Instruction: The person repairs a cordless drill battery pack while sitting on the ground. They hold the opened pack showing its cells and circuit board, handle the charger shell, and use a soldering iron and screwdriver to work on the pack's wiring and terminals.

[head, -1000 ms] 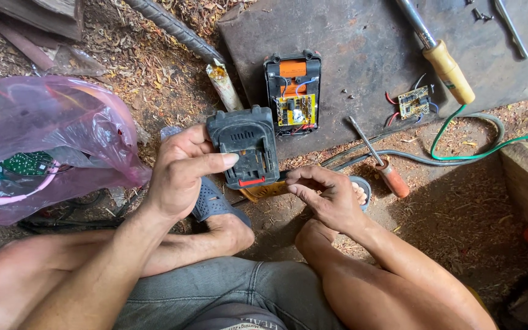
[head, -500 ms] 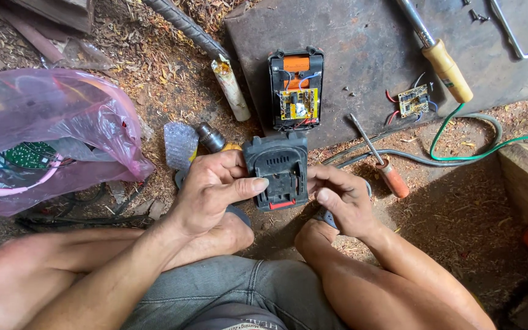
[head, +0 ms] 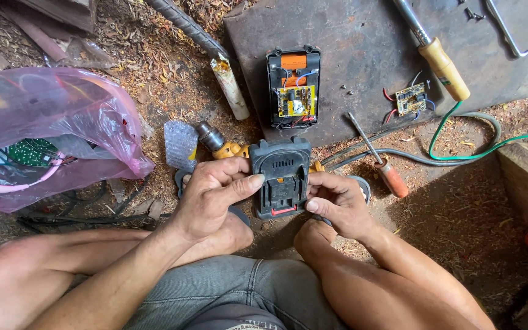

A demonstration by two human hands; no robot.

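- Nearest the camera, one pair of grey trousers [head: 227, 293] and two bare forearms lead up to the hands.
- The left hand [head: 212, 198] has its grip grasping the left edge of one dark grey battery cover [head: 280, 177], thumb laid across its face.
- The right hand [head: 337, 205] has its grip grasping the cover's right edge, fingertips pressed to its side near the bottom corner.
- The cover sits at frame centre, held upright between both hands, just above the ground; it shows a slotted top face and one red strip at its lower edge.
- Behind the cover lies one yellow drill [head: 221, 143], chuck pointing to 10 o'clock, mostly hidden.
- At 9 o'clock, one pink plastic bag [head: 56, 128] holds a green round circuit board.
- At 3 o'clock of the cover, one screwdriver [head: 377, 156] with an orange-red handle lies on the sawdust-strewn ground.
- At 12 o'clock, one open battery pack [head: 293, 88] lies on a dark slab [head: 349, 43], its yellow board exposed.
- At 11 o'clock, one pale tube [head: 230, 88] lies beside the slab.
- At 1 o'clock, one small loose circuit board [head: 412, 99] with coloured wires rests on the slab.
- At 2 o'clock, one wooden-handled tool [head: 441, 61] trails one green cable [head: 459, 153].
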